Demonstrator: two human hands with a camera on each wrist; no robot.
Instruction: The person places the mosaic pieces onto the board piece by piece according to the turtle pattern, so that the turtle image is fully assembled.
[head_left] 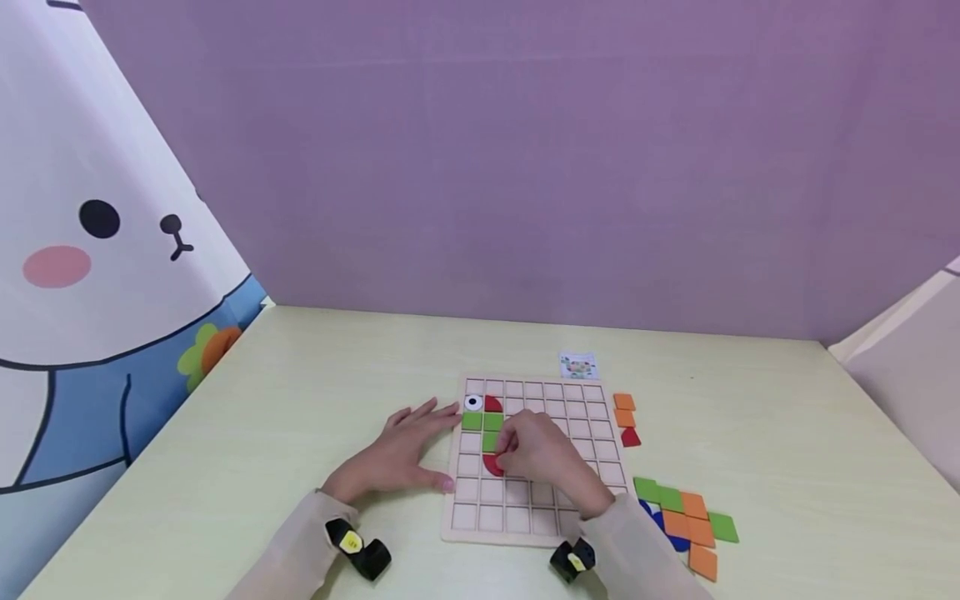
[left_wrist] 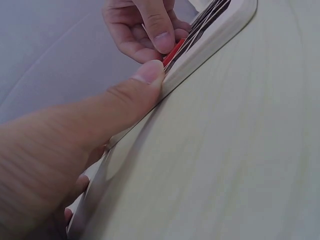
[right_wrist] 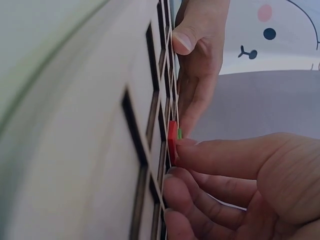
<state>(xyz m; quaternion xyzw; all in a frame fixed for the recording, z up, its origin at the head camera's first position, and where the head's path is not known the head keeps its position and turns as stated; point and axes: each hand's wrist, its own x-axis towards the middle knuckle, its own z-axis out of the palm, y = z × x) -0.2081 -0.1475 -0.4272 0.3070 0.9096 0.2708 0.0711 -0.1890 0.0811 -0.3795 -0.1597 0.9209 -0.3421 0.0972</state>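
Observation:
A wooden grid board (head_left: 512, 518) lies on the table. My left hand (head_left: 405, 450) has its fingers spread against the board's left edge, with the thumb (left_wrist: 145, 80) on the rim. My right hand (head_left: 542, 450) pinches a red curved tile (head_left: 492, 465) at a cell in the board's left part; in the right wrist view the thumb lies on that red tile (right_wrist: 172, 142). Above it on the board sit several green tiles (head_left: 472, 421), a white tile with a black-dotted eye (head_left: 473, 402) and another red curved tile (head_left: 492, 404). The right hand hides some middle cells.
A small picture card (head_left: 578, 365) lies behind the board. To the right are orange tiles (head_left: 624, 402) and a red tile (head_left: 631, 437). A loose pile of green, orange (head_left: 702, 562) and blue tiles lies nearer, beside the right sleeve. A purple panel (head_left: 525, 167) rises behind the table.

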